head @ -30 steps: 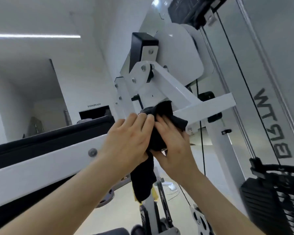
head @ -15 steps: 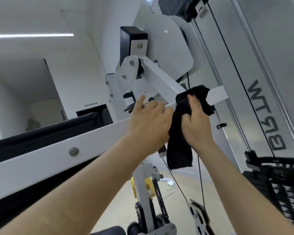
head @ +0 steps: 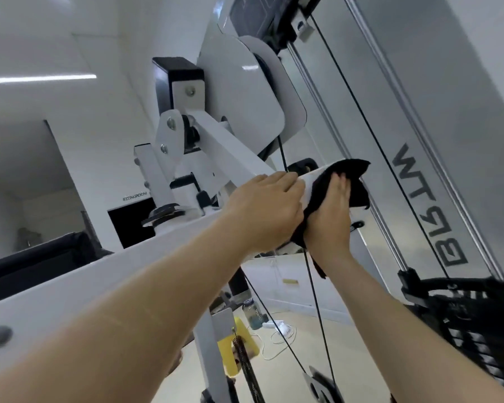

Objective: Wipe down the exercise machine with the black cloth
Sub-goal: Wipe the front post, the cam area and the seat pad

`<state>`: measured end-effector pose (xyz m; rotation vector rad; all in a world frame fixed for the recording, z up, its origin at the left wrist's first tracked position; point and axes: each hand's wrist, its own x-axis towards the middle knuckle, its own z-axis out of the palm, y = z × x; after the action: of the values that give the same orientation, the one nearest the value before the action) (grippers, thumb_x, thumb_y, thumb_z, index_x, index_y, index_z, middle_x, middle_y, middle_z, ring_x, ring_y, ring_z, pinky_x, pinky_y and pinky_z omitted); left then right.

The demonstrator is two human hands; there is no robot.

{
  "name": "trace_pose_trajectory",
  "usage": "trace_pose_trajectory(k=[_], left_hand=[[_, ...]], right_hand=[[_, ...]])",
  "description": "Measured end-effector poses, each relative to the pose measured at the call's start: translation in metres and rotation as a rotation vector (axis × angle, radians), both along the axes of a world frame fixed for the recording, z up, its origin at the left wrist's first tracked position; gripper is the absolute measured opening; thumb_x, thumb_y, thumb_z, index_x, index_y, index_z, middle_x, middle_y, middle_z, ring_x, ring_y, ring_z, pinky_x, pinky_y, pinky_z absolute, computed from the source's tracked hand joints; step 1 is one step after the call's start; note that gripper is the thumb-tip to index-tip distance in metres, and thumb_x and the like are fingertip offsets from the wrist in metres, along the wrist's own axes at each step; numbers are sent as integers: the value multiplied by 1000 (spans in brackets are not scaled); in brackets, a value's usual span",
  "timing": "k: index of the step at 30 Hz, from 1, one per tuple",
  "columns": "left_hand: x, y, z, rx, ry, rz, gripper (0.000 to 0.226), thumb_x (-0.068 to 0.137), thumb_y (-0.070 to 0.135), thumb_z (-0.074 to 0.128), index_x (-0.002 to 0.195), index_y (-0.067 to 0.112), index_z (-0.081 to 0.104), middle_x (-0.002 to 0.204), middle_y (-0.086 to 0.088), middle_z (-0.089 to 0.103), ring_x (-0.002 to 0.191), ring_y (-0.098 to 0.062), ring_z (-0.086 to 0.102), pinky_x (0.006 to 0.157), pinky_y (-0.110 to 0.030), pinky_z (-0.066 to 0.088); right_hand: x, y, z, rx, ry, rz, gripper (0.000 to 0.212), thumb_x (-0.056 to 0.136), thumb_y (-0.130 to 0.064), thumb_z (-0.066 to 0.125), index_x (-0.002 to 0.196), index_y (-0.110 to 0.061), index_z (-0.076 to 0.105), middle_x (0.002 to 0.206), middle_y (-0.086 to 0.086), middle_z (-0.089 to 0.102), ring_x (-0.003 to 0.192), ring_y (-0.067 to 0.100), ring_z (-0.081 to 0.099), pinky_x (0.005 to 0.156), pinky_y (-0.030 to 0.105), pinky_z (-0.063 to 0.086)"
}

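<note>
On the white exercise machine (head: 245, 82), the left hand (head: 268, 210) lies on a slanting white bar (head: 128, 266) with its fingers bent over the top edge. Just beside it, the right hand (head: 330, 219) presses the black cloth (head: 352, 170) against the bar's far end with straight, upward-pointing fingers. The cloth bunches between the two hands and trails below the right wrist, a thin black cable (head: 315, 303) runs down beneath them, and a water bottle (head: 252, 314) stands on the floor below.
</note>
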<state>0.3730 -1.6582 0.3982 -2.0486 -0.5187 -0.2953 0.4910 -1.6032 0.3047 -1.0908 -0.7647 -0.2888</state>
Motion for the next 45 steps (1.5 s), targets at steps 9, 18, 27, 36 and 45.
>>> trace_pose_trajectory(k=[9, 18, 27, 36, 45], left_hand=[[-4, 5, -1, 50, 6, 22, 53, 102, 26, 25, 154, 19, 15, 162, 0, 11, 149, -15, 11, 119, -35, 10], [0, 4, -3, 46, 8, 54, 56, 102, 19, 23, 155, 21, 6, 163, 2, 3, 149, -12, 5, 119, -32, 6], [3, 0, -7, 53, -13, 13, 63, 98, 54, 20, 150, 19, 25, 160, -1, 20, 147, -15, 17, 119, -36, 15], [0, 7, -2, 119, 85, 64, 73, 92, 38, 51, 152, 21, 13, 162, -3, 10, 149, -18, 11, 119, -37, 13], [6, 11, -16, 318, -114, 276, 87, 81, 45, 63, 147, 11, 18, 153, -13, 28, 138, -34, 29, 111, -48, 26]], right_hand=[[-64, -28, -6, 79, 204, 413, 37, 102, -42, 45, 125, -18, 59, 105, 2, 71, 87, 11, 70, 68, 19, 54], [-6, -5, -3, -135, 216, 148, 13, 91, -6, 50, 104, -4, 50, 89, 9, 59, 92, 32, 58, 65, 31, 38], [-15, -24, 1, 16, 225, 361, 13, 99, -18, 48, 93, -10, 55, 76, 1, 60, 63, 11, 60, 57, 17, 47], [-49, -42, -40, 249, 43, 714, 48, 97, -3, 51, 140, -24, 47, 115, -14, 68, 109, 3, 63, 95, 32, 52], [-2, -24, -14, 247, 386, 589, 43, 80, -4, 71, 114, -18, 49, 112, 1, 61, 101, 13, 65, 84, 38, 59]])
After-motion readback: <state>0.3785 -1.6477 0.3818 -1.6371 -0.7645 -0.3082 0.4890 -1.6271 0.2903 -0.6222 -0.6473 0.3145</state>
